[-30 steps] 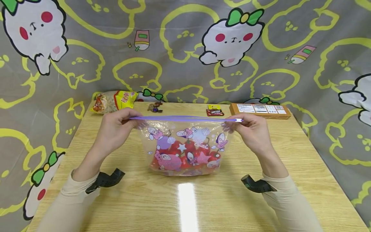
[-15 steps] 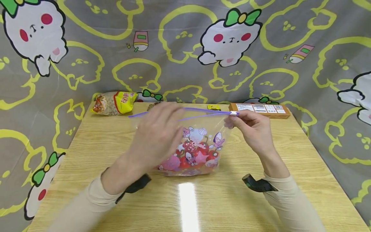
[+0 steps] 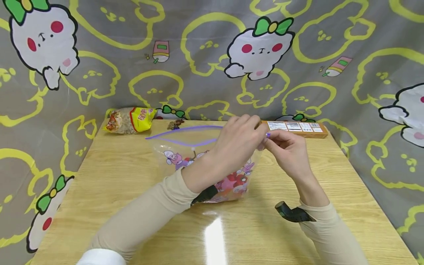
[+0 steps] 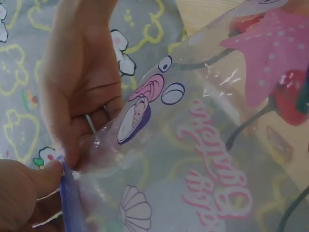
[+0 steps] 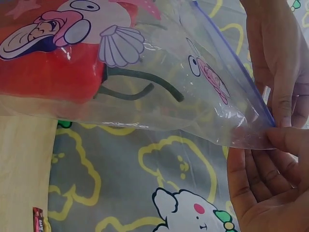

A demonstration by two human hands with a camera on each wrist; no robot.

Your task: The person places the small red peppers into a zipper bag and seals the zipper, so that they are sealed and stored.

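A clear zip bag (image 3: pixel 175 159) printed with shells and pink stars stands on the table. Several red, round, fruit-like things (image 3: pixel 241 179) with green stems are inside it. Its purple zip edge (image 3: pixel 185 142) gapes at the left and the middle. My left hand (image 3: pixel 236 138) reaches across the bag's front and pinches the zip edge near its right end; the white slider is hidden. In the right wrist view my right hand (image 5: pixel 268 186) pinches the bag's corner between thumb and fingers, close below the left hand (image 5: pixel 277 63).
At the back left lies a yellow and clear snack bag (image 3: pixel 130 120), with small dark wrapped pieces (image 3: pixel 175 124) beside it. An orange box (image 3: pixel 298 129) lies at the back right. A small red packet (image 5: pixel 38 220) shows in the right wrist view. A patterned cloth (image 3: pixel 205 66) surrounds the table.
My left hand let go of the bag's left corner and crossed to the right end of the zip. The bag's mouth has spread apart. My right hand has kept its hold.
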